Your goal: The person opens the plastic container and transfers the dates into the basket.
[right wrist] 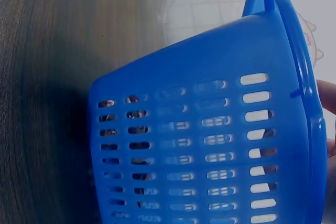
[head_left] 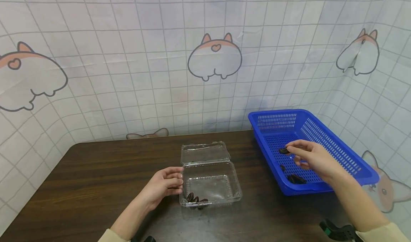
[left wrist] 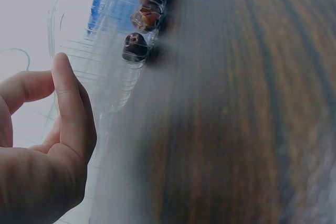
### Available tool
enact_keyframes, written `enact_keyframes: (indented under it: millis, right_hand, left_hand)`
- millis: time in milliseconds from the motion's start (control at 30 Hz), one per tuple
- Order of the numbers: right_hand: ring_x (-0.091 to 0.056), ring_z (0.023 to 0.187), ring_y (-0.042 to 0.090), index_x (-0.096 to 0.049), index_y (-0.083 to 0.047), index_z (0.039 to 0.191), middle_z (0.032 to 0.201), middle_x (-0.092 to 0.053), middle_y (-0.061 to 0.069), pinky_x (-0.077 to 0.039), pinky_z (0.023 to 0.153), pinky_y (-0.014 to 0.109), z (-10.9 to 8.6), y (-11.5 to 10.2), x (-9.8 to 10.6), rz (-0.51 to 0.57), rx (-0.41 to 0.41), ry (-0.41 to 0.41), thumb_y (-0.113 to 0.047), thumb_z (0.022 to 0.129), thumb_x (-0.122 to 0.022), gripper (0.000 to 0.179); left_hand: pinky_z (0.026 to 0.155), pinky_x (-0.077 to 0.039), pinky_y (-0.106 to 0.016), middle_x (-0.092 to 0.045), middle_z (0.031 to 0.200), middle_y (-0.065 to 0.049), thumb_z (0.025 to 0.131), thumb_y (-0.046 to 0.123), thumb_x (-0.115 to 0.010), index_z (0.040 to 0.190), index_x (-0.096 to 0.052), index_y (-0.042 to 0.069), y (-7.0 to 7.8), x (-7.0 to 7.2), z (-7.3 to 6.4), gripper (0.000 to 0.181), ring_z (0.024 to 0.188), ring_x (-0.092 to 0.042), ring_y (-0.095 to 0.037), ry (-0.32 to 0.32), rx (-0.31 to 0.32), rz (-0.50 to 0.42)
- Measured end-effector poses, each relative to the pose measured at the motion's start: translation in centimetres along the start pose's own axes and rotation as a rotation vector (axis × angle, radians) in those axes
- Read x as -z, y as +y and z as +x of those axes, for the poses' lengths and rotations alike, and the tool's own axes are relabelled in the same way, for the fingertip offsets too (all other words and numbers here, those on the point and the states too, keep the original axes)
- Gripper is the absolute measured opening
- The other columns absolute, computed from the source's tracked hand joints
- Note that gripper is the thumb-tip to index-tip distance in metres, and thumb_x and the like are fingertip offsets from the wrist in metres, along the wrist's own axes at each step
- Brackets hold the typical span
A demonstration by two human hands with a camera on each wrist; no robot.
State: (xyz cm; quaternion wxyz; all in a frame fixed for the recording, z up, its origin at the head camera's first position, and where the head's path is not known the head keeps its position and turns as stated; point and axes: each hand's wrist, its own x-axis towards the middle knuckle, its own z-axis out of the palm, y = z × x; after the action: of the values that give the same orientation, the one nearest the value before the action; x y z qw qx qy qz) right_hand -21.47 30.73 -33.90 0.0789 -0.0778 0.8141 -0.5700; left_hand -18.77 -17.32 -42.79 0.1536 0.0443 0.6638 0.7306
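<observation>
A clear plastic clamshell box [head_left: 210,185] stands with its lid folded back on the brown table. Several dark brown, glossy dates [head_left: 194,198] lie in its near left corner; the left wrist view shows dates [left wrist: 135,47] through the clear wall. My left hand [head_left: 165,185] touches the box's left side, fingers fairly straight. Over the blue basket [head_left: 334,145], my right hand [head_left: 311,158] pinches a dark date [head_left: 283,150] between thumb and fingertips. Other dark pieces [head_left: 296,179] lie on the basket's floor. In the right wrist view the basket's wall [right wrist: 210,51] hides most of that hand.
The dark wood-grain table [head_left: 106,174] runs left of the box. Behind it hangs a white gridded wall cloth [head_left: 154,74] with cartoon animals. The basket's raised rim [head_left: 268,156] stands between its contents and the box. A black strap device [head_left: 340,231] sits by the right wrist.
</observation>
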Motion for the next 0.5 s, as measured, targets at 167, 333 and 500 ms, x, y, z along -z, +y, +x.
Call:
enact_keyframes:
  millis: [167, 333, 500]
  right_hand:
    - [-0.057, 0.072, 0.018, -0.058, 0.002, 0.128, 0.107, -0.058, 0.006, -0.044, 0.056, 0.027, -0.22, 0.18, 0.32, 0.013, 0.001, 0.002, -0.026, 0.108, -0.057, 0.035]
    - [-0.058, 0.072, 0.018, -0.061, -0.003, 0.124, 0.098, -0.06, 0.004, -0.045, 0.056, 0.027, -0.51, 0.17, 0.48, 0.016, -0.01, 0.005, -0.029, 0.106, -0.06, 0.032]
    - [-0.058, 0.072, 0.019, -0.062, -0.003, 0.122, 0.097, -0.06, 0.003, -0.044, 0.055, 0.027, -0.79, 0.22, 0.64, 0.004, -0.006, 0.002, -0.03, 0.106, -0.061, 0.031]
  left_hand:
    - [0.076, -0.061, -0.03, -0.06, 0.105, -0.01, 0.095, -0.003, -0.063, 0.144, -0.042, -0.013, 0.04, -0.03, -0.01, 0.054, 0.081, -0.063, -0.016, 0.003, -0.002, 0.003]
    - [0.076, -0.061, -0.031, -0.06, 0.105, -0.01, 0.095, -0.003, -0.064, 0.144, -0.042, -0.013, 0.05, -0.05, -0.02, 0.054, 0.081, -0.062, -0.016, 0.008, -0.002, 0.004]
    - [0.076, -0.061, -0.03, -0.06, 0.105, -0.01, 0.096, -0.004, -0.063, 0.144, -0.042, -0.013, 0.03, -0.08, -0.03, 0.053, 0.08, -0.063, -0.016, 0.01, 0.0, 0.001]
